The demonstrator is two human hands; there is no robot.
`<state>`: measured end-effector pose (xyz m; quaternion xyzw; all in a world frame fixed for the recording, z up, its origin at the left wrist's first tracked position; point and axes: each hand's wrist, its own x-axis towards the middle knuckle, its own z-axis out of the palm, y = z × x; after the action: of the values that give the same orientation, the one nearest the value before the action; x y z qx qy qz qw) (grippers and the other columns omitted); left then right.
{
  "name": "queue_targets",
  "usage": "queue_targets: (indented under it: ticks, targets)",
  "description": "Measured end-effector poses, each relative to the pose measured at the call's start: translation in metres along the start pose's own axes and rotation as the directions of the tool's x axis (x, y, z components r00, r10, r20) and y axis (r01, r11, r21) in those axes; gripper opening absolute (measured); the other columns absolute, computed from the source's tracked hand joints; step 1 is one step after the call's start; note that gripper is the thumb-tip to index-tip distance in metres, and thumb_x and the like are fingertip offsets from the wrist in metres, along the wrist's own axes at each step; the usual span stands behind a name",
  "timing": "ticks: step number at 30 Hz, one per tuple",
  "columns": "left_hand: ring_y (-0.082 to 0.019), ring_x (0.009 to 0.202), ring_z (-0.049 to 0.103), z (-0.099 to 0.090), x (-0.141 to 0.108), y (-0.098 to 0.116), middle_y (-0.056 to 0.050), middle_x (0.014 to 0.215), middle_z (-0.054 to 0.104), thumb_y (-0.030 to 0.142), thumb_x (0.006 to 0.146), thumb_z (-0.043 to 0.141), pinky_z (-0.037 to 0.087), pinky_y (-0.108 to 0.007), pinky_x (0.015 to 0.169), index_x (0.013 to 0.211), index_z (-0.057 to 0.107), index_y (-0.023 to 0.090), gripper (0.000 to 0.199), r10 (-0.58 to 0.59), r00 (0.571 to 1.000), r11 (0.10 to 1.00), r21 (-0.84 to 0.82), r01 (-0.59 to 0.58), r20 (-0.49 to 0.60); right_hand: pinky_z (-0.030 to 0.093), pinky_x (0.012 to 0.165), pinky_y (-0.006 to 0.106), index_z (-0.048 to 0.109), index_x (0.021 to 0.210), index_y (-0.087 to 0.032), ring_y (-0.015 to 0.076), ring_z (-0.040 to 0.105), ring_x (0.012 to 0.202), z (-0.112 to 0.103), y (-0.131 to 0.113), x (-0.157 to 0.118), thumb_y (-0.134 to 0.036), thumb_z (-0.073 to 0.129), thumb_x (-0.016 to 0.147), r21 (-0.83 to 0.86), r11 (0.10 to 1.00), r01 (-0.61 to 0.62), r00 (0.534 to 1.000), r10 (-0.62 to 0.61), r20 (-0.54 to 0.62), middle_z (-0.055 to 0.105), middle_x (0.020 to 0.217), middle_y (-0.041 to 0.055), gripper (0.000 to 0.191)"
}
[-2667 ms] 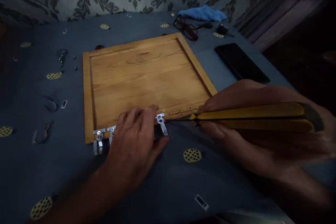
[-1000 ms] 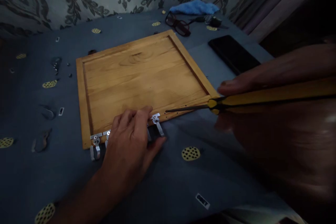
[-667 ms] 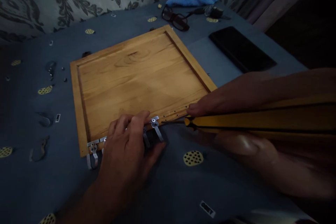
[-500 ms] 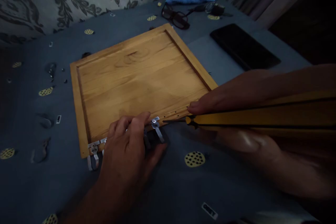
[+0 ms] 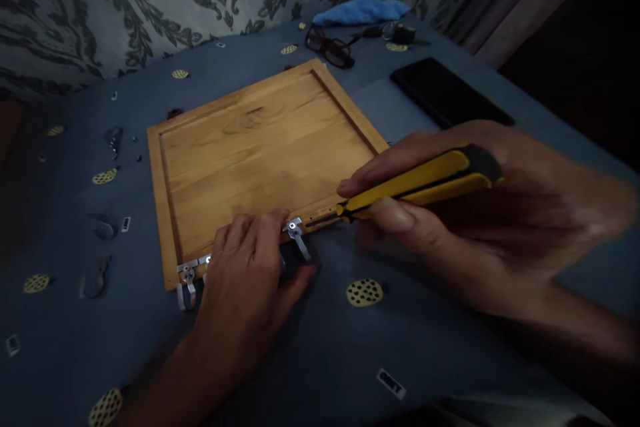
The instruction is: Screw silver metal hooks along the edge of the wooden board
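A framed wooden board (image 5: 260, 153) lies on the patterned blue cloth. Metal hooks are fixed along its near edge: one hook (image 5: 187, 285) at the left corner, another hook (image 5: 299, 238) right of my left hand (image 5: 245, 280). That hand grips the board's near edge, fingers on top and thumb below, covering part of the hooks. My right hand (image 5: 450, 233) is closed round a yellow-and-black screwdriver (image 5: 410, 183). Its thin dark tip lies at the board's edge, just right of the right-hand hook, beside small holes in the wood.
Loose hooks (image 5: 95, 279) and small screws lie on the cloth left of the board. Behind it are glasses (image 5: 330, 47) and a blue rag (image 5: 363, 10). A black phone (image 5: 447, 93) lies at the back right. A patterned wall rises behind.
My right hand has tilted the screwdriver, so its handle shows more fully, and the tip has come nearer the right-hand hook. The view has shifted slightly. My left hand keeps its grip.
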<state>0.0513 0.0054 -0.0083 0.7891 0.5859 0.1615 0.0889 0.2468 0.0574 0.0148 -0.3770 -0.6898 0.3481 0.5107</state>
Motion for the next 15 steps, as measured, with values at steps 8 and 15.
queue_targets:
  ticks: [8,15]
  targets:
    - [-0.03,0.105,0.062,-0.001,0.001,0.0,-0.011,0.115,0.069,0.027,0.087,0.07,0.049,-0.047,0.089,0.129,0.046,0.018,0.049,0.011,1.0,1.0,-0.027,-0.011,-0.006,0.064,0.059,0.029,0.073,0.086,-0.029,0.0176,0.073,0.065,0.009,-0.006,0.002,-0.026,0.083,0.078,0.051,0.996,0.067,0.995,-0.064,-0.072,0.075,0.083,-0.0013,0.014]
    - [-0.03,0.108,0.061,0.0,0.0,0.0,-0.009,0.116,0.07,0.028,0.089,0.067,0.048,-0.049,0.091,0.13,0.045,0.021,0.047,-0.021,1.0,0.999,-0.039,0.021,0.004,0.066,0.063,0.031,0.072,0.084,-0.028,0.0193,0.074,0.068,0.012,-0.004,0.002,-0.032,0.083,0.078,0.074,0.996,0.04,0.998,-0.036,-0.05,0.075,0.083,0.0001,0.014]
